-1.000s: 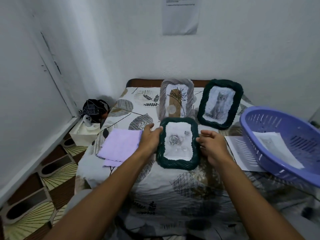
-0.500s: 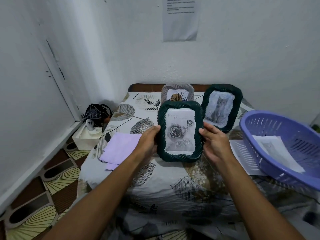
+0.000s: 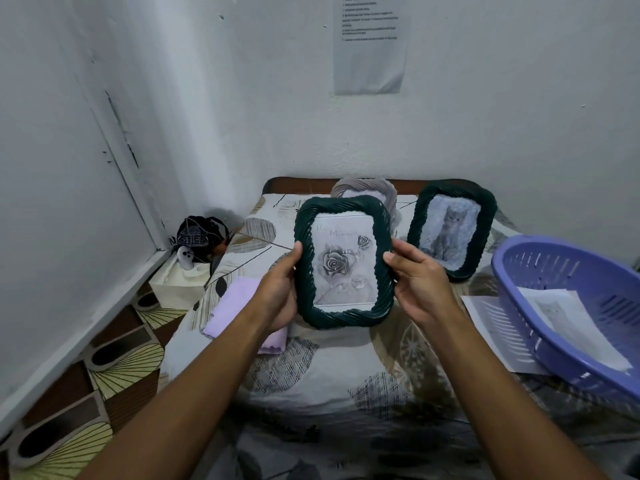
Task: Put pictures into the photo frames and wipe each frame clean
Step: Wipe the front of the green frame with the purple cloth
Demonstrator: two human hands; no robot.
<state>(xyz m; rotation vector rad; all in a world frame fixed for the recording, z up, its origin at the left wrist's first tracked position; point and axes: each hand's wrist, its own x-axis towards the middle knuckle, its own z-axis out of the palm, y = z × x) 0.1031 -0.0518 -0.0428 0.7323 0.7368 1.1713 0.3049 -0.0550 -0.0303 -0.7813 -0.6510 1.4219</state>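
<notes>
Left hand [image 3: 280, 292] and right hand [image 3: 415, 284] grip the dark green frame [image 3: 344, 261] by its side edges, thumbs on the front rim, fingers behind. The frame is now upright and clear of the table [image 3: 346, 368]; a second ago it lay flat on the cloth. Its rim is rope-twisted, glossy, a rounded rectangle. Inside is a grey rose print [image 3: 341, 263] with faint writing at the top, not legible.

Behind it stands a pale grey twisted frame [image 3: 367, 188], mostly hidden. To the right a second dark green frame [image 3: 452, 230] leans with a kitten picture [image 3: 448, 233]. A folded lilac cloth [image 3: 235, 306] lies under the left wrist. On the right, a purple slotted plastic basket [image 3: 568, 292] holds a paper sheet [image 3: 568, 323]; another sheet [image 3: 495, 327] lies beneath it. The wall notice [image 3: 370, 43] has lines of print too small to read.
</notes>
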